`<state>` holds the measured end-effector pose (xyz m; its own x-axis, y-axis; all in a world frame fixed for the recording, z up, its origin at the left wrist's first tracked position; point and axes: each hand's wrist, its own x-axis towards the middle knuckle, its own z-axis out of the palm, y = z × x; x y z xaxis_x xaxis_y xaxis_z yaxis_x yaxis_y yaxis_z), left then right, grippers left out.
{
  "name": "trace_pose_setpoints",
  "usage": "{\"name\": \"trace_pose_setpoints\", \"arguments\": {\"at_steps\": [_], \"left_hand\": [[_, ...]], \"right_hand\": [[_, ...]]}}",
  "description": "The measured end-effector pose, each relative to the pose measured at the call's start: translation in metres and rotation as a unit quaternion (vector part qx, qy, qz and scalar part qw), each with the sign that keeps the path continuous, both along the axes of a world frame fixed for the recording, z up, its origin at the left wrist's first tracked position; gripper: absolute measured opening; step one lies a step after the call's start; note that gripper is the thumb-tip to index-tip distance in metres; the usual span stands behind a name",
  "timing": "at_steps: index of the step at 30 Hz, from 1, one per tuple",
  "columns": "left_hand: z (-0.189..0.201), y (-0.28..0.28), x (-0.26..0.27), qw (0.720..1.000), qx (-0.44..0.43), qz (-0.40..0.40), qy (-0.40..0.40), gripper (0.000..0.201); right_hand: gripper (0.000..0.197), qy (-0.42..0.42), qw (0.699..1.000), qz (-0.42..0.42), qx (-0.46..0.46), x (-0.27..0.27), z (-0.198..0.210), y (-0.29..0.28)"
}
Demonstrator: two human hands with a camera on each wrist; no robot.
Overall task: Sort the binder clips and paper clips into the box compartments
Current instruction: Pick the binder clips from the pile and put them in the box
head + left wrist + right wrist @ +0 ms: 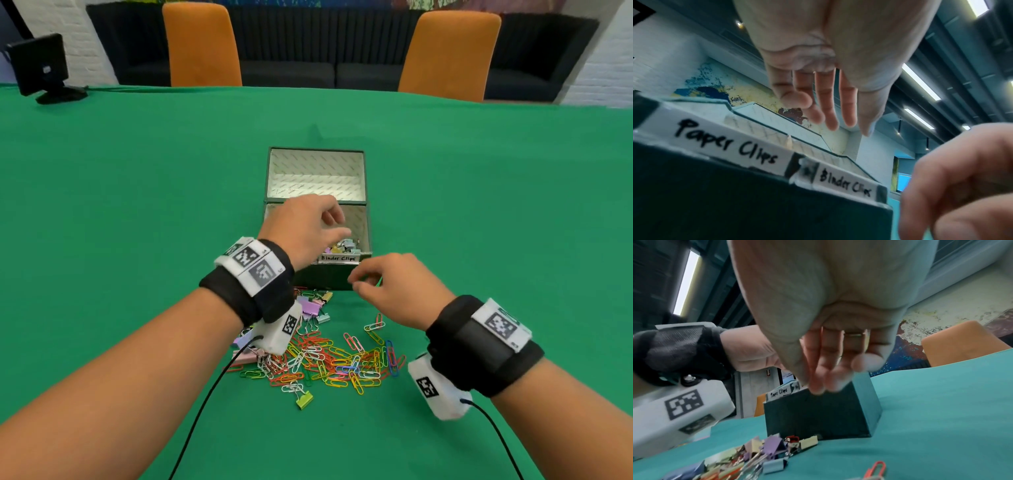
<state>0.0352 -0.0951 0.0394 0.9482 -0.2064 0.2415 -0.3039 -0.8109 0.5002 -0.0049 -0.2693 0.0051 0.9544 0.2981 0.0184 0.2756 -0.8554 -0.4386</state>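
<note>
We find the box (pixel 366 219) standing on the green table (pixel 137 205) just beyond the loose pile, its hinged lid open toward the far side and its near wall carrying two labels, "Paper Clips" (pixel 725 144) on the left and "Binder Clips" (pixel 337 258) on the right. Our left hand (pixel 305 229) hangs over the box opening with its fingers (pixel 830 113) extended, slightly apart and pointing down; the left wrist view shows nothing between them, so we judge it empty. Several pastel binder clips (pixel 342 245) already lie in the right compartment; the left compartment is hidden by this hand. Our right hand (pixel 394 291) sits lower and nearer, just in front of the box's near right corner, fingers (pixel 824 374) bunched loosely toward the thumb; the right wrist view is blurred and we cannot tell whether it holds a clip. The unsorted paper clips (pixel 342 363) lie flat in a tangle near of both hands, below and slightly left of the right hand, with no common long axis. The remaining binder clips (pixel 313 306) are bunched against the foot of the box, under the left wrist. In our judgement the next pick lies back toward us and downward, and the right hand is the closer to the paper clips, whose compartment then lies up and to the far left of it.
</note>
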Motion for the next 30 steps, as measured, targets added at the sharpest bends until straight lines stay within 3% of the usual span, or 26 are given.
{"name": "trace_pose_setpoints", "arguments": {"at_steps": [4,12,17,19,24,30], "left_hand": [[-0.009,0.008,-0.027,0.997,0.056,-0.038,0.030,0.001],[-0.035,0.037,-0.051,0.967,0.202,-0.047,0.145,0.020],[-0.038,0.037,-0.051,0.955,0.241,-0.088,0.145,0.026],[-0.040,0.033,-0.049,0.952,0.254,-0.097,0.141,0.029],[-0.045,0.027,-0.047,0.939,0.289,-0.112,0.149,0.031],[-0.048,0.034,-0.050,0.945,0.261,-0.114,0.161,0.029]], "right_hand": [[0.030,0.020,0.995,0.048,-0.082,0.002,-0.006,0.010],[0.071,0.042,0.976,0.112,-0.183,0.014,-0.025,0.035],[0.027,0.040,0.979,0.096,-0.174,0.016,-0.027,0.027],[0.018,0.056,0.981,0.082,-0.165,0.013,-0.025,0.021],[0.017,0.066,0.986,0.053,-0.142,0.003,-0.025,0.009],[0.023,0.049,0.994,0.047,-0.087,-0.003,-0.019,0.001]]}}
